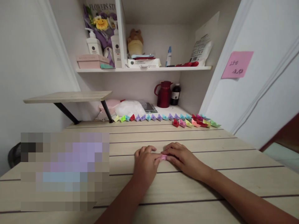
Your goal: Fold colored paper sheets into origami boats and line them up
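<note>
Bare left hand [146, 161] and right hand [181, 156] are gripping pink folded paper [163, 157], seemingly unfinished; multicoloured paper boats [170, 117], apparently done, are standing toward twelve o'clock.

The one head camera looks forward and down from near above the table [187, 193], facing the shelf [168, 69]; the pixelated lower left I cannot judge well.

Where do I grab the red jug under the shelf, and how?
Probably best by its looped handle, coming from the front left. The red jug stands upright with that handle sticking out to the left, while the dark bottle crowds its right side.
</note>
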`<state>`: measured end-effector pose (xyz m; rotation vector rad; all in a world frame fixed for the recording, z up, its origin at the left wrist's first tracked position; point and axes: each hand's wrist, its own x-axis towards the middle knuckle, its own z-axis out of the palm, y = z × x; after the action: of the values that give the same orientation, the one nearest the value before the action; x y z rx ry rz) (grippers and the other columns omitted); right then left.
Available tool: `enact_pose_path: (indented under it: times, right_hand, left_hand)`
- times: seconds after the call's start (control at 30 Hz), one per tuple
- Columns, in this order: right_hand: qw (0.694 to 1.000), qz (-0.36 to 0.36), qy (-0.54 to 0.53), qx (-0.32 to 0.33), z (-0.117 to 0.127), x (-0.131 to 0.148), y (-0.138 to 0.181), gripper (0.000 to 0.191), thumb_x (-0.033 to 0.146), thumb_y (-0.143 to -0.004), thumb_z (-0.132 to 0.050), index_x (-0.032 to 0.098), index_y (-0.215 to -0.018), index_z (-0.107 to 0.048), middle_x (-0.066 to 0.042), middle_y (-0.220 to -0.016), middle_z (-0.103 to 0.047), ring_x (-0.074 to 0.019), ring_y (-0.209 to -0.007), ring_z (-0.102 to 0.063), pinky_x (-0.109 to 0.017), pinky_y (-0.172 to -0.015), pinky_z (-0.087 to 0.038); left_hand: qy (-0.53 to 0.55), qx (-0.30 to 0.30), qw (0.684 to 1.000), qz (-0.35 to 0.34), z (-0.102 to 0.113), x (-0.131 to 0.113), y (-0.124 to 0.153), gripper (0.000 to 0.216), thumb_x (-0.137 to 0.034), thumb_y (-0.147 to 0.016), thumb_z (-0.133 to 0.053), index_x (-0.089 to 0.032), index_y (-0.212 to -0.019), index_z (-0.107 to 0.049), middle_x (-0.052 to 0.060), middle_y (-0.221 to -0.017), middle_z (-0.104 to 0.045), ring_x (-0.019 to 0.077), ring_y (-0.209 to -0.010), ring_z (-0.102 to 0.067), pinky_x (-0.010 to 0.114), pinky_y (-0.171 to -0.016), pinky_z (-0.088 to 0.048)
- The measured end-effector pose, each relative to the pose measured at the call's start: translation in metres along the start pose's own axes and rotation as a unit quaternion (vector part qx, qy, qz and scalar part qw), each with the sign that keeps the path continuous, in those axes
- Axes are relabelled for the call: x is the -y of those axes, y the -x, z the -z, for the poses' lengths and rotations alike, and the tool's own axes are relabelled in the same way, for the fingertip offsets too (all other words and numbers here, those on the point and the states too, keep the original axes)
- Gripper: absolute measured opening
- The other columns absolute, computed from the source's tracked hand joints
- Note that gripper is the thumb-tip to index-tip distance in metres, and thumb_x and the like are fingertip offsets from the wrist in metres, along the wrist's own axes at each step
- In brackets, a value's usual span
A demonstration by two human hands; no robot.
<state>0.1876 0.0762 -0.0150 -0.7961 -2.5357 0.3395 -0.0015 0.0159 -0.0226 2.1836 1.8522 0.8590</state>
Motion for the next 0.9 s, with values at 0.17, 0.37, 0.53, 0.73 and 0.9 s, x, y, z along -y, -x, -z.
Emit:
enact_pose_path:
  times: [0.17,0.37,0.53,0.73,0.9]
  right_hand:
    - [1.000,-0.007,0.001,0.006,0.001,0.007,0.000,0.029,0.036,-0.084,-0.065,0.025,-0.110,-0.060,-0.006,-0.109,-0.064,-0.0240,-0.100,-0.056,-0.039,-0.088,-0.042]
    - [0.992,-0.003,0.125,0.000,-0.006,0.026,-0.006,0.017,0.025,-0.093,-0.046,0.020,-0.090,-0.063,-0.008,-0.090,-0.067,-0.0223,-0.084,-0.058,-0.034,-0.077,-0.042]
    - [0.995,-0.066,0.078,0.009,-0.001,0.034,-0.025,0.016,0.020,-0.085,-0.055,0.018,-0.073,-0.065,-0.009,-0.077,-0.067,-0.0226,-0.077,-0.058,-0.036,-0.080,-0.038]
    - [0.992,-0.125,-0.027,-0.025,0.015,0.031,-0.044,0.025,0.034,-0.085,-0.054,0.018,-0.070,-0.064,-0.004,-0.069,-0.065,-0.0178,-0.067,-0.057,-0.028,-0.063,-0.041]
    - [0.891,-0.219,-0.392,-0.069,-0.001,0.032,-0.043,0.040,0.053,-0.075,-0.064,0.017,-0.062,-0.053,0.004,-0.055,-0.048,-0.0112,-0.054,-0.040,-0.025,-0.055,-0.030]
  left_hand:
    - [0.015,-0.009,1.000,0.002,0.000,0.001,0.002,0.025,-0.024,-0.087,-0.060,-0.040,-0.101,-0.072,-0.001,-0.115,-0.065,0.0221,-0.109,-0.051,0.041,-0.093,-0.032]
    - [0.028,-0.029,0.999,-0.003,-0.001,0.001,0.002,0.018,-0.024,-0.087,-0.059,-0.033,-0.085,-0.074,0.000,-0.111,-0.066,0.0218,-0.106,-0.053,0.040,-0.091,-0.032]
    - [0.053,-0.045,0.997,0.013,-0.001,0.004,0.001,0.016,-0.028,-0.086,-0.059,-0.029,-0.081,-0.073,0.000,-0.106,-0.068,0.0215,-0.102,-0.055,0.040,-0.092,-0.033]
    - [0.224,-0.113,0.965,0.071,0.001,0.009,-0.007,0.012,-0.022,-0.071,-0.073,-0.022,-0.083,-0.071,0.004,-0.095,-0.070,0.0216,-0.093,-0.061,0.034,-0.085,-0.044]
    - [0.455,-0.110,0.875,0.122,0.003,0.010,-0.014,0.019,-0.018,-0.069,-0.070,-0.017,-0.089,-0.069,0.007,-0.089,-0.072,0.0184,-0.080,-0.064,0.028,-0.074,-0.050]
